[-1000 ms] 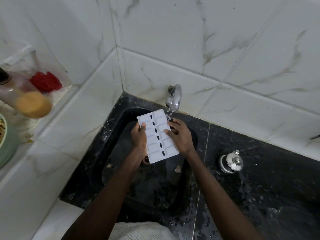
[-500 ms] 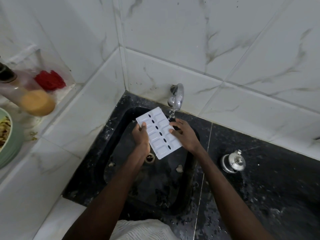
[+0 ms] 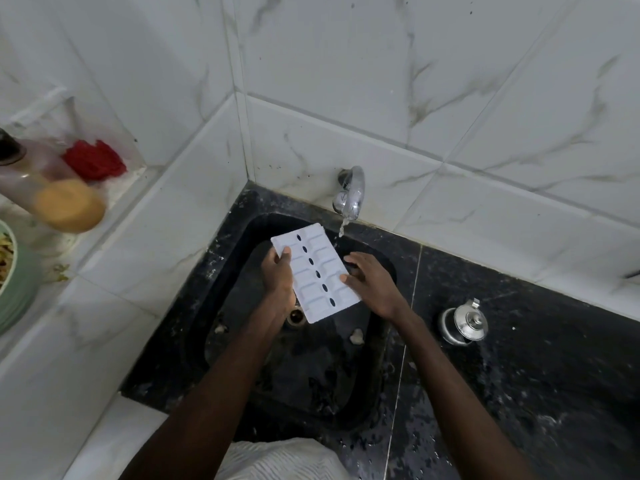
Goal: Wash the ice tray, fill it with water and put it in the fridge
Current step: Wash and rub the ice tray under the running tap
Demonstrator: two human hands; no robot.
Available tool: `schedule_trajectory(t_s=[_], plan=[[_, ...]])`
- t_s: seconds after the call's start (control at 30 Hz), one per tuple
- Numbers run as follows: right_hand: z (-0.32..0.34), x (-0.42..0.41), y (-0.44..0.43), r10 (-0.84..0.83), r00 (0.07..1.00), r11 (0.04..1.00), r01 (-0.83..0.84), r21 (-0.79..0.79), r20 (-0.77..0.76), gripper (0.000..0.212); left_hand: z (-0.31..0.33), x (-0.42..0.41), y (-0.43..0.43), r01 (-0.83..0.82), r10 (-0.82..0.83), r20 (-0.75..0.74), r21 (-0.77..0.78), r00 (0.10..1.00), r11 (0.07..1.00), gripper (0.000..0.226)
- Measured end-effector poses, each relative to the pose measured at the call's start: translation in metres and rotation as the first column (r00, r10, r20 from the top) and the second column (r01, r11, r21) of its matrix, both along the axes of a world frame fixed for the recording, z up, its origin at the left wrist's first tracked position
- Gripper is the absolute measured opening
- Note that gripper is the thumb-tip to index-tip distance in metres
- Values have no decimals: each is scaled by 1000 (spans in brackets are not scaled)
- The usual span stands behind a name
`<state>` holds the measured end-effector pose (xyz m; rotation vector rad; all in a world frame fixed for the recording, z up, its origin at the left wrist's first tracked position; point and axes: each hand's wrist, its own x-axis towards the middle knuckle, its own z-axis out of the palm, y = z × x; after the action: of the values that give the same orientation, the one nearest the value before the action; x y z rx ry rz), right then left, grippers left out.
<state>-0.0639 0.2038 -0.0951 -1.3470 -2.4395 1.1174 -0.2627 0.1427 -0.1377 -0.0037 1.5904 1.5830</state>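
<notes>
At the left edge of the frame a bottle (image 3: pixel 64 202) with orange liquid lies on a white ledge, and the black sink (image 3: pixel 221 344) is in the middle. Above the sink the left hand (image 3: pixel 277 280) grips the left long edge of the white ice tray (image 3: pixel 317 271), thumb on top, and the right hand (image 3: pixel 372 284) pinches its right edge. The tray is tilted, with the water of the tap (image 3: pixel 353 190) falling just beside its upper corner. At the right a small steel pot (image 3: pixel 464 322) stands on the wet black bench (image 3: pixel 526 382).
</notes>
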Motion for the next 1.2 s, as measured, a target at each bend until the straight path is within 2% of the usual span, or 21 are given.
schedule_trajectory(t_s=[0.07,0.17,0.3,0.47,0.67,0.73,0.87,0.93,1.2], plan=[[2,-9,-1,56,998,998,-56,-5,11,64,5,10,2,65,-65,18,19,998,998,22],[0,-19,5,112,991,993,-115,40,70,74,10,22,5,123,-125,37,57,991,991,19],[-2,-29,10,96,984,988,-112,107,150,79,14,33,4,196,-204,51,127,978,972,21],[-11,-23,-2,243,932,932,-302,202,271,76,8,18,3,161,-162,13,73,987,984,23],[-7,-26,16,92,931,951,-188,247,352,88,10,30,3,206,-209,14,110,978,972,22],[-3,-33,15,114,930,942,-212,259,348,89,12,29,3,200,-203,12,113,979,973,23],[-5,-28,-1,266,912,903,-349,252,313,81,11,9,3,135,-135,-4,69,991,988,25],[-7,-20,0,272,919,910,-343,235,287,78,10,-1,2,113,-113,-3,70,994,991,25],[1,-39,12,109,939,949,-195,246,325,89,18,14,3,184,-184,-2,79,983,980,23]])
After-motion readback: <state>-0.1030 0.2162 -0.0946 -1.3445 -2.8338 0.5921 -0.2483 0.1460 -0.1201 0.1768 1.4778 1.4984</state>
